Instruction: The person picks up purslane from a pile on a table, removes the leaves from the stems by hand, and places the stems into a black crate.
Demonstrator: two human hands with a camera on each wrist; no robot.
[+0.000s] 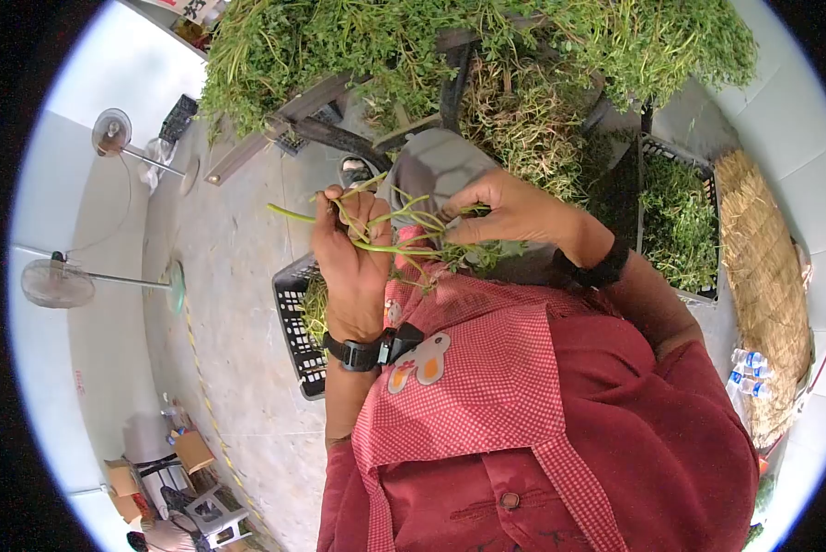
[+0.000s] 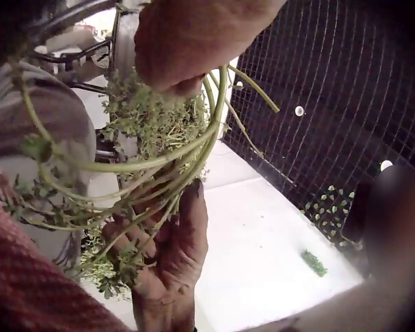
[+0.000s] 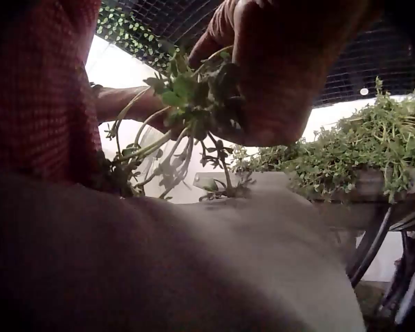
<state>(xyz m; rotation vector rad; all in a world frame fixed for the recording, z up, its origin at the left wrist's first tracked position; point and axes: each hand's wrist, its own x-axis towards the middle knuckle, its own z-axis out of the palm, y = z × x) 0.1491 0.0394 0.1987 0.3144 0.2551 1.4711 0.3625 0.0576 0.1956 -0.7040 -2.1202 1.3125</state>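
Note:
In the head view my left hand (image 1: 353, 262) is raised in front of the red checked apron (image 1: 487, 368), its fingers curled round a few long green stems (image 1: 385, 247). Opposite it, my right hand (image 1: 519, 216) pinches the leafy side of the same sprigs between thumb and fingers. The left wrist view has the stems (image 2: 145, 164) arching down from the left hand (image 2: 200, 45) towards the right hand (image 2: 173, 256), whose fingers lie among the thin branches. Small rounded leaves (image 3: 194, 93) hang beneath the right hand (image 3: 283, 62) in the right wrist view, partly covering its fingertips.
A large heap of greens (image 1: 339, 55) covers the wooden-edged table ahead. One black crate (image 1: 289, 308) with stems stands at my left, another crate (image 1: 680, 147) of greens at right. Beyond are a straw bundle (image 1: 758, 276) and two standing fans, the nearer fan (image 1: 59, 282) at left.

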